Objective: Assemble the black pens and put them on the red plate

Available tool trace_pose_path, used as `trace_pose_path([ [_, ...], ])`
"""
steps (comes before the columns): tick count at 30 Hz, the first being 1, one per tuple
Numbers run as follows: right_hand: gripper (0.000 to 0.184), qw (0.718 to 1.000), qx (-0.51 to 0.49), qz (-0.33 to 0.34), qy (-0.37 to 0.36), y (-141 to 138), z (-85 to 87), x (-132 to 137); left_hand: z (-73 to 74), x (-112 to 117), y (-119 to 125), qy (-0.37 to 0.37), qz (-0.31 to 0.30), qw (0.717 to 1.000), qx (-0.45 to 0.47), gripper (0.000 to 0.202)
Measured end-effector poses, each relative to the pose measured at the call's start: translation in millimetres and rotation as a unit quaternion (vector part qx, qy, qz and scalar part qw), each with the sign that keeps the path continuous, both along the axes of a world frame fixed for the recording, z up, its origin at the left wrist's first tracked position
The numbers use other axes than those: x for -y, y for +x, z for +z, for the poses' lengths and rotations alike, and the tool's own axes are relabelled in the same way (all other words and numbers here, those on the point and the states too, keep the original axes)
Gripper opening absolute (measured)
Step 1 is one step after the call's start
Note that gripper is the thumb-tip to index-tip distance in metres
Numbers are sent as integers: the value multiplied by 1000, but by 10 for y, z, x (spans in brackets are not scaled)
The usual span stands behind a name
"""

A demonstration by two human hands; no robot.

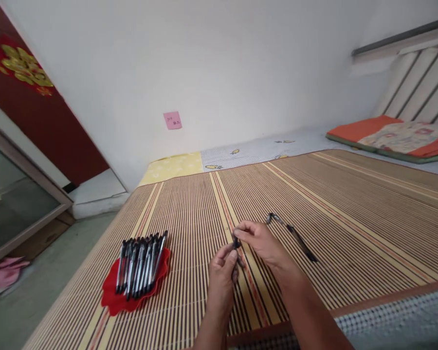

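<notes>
My left hand (222, 272) and my right hand (261, 240) meet over a striped bamboo mat (350, 204). Both pinch a small dark part (236, 243) between their fingertips; I cannot make out what it is. A dark pen (292, 236) lies on the mat just right of my right hand, apart from it. To the left of my hands, a red scalloped tray (115, 299) carries several black and silver pens (140, 265) laid side by side.
The mat covers a bed against a white wall with a pink sticky note (173, 120). An orange and patterned cushion (394, 136) lies at the far right. Floor and a glass-fronted cabinet (14, 204) are to the left.
</notes>
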State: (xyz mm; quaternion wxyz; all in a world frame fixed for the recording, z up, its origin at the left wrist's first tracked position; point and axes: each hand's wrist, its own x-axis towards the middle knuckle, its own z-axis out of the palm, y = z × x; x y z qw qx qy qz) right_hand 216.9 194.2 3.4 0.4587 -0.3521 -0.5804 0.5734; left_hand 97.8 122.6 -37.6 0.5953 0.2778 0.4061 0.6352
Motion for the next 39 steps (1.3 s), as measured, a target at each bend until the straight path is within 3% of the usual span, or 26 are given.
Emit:
trace_pose_path([
  [4,27,999,40,-17,33,-79,-54,-37,-22,-24,-31,-1,48,998,-33,49],
  [6,35,987,119,-79,78,-78,-114,-98,-33,-48,-67,-1,64,997,-30,47],
  [7,39,968,185,-131,106,-60,-151,-136,-38,-59,-87,-5,69,997,-26,47],
  [9,40,902,339,-229,138,2,-241,-216,-45,-74,-123,-12,76,997,-21,48],
  [12,52,814,512,-257,93,114,-389,-329,-50,-75,-155,-26,77,997,-19,52],
  [16,59,774,587,-229,60,187,-511,-413,-54,-68,-158,-34,59,997,-24,51],
  [19,43,768,593,-228,81,163,-464,-378,-43,-68,-154,-24,59,998,-20,48],
  [22,22,769,596,-211,93,106,-334,-274,-20,-67,-149,-26,70,997,-14,49],
  [26,35,774,594,-195,103,92,-228,-166,-20,-73,-141,-27,72,997,-7,51],
  [32,26,807,554,-194,60,232,-359,-219,-49,-71,-151,-26,42,999,-22,47],
  [35,21,871,456,-180,45,238,-384,-257,-41,-62,-151,-22,32,999,-23,44],
  [37,19,939,304,-156,42,207,-341,-257,-33,-59,-145,-20,31,999,-22,43],
  [39,16,983,132,-122,20,162,-262,-234,-30,-57,-136,-23,29,999,-23,42],
])
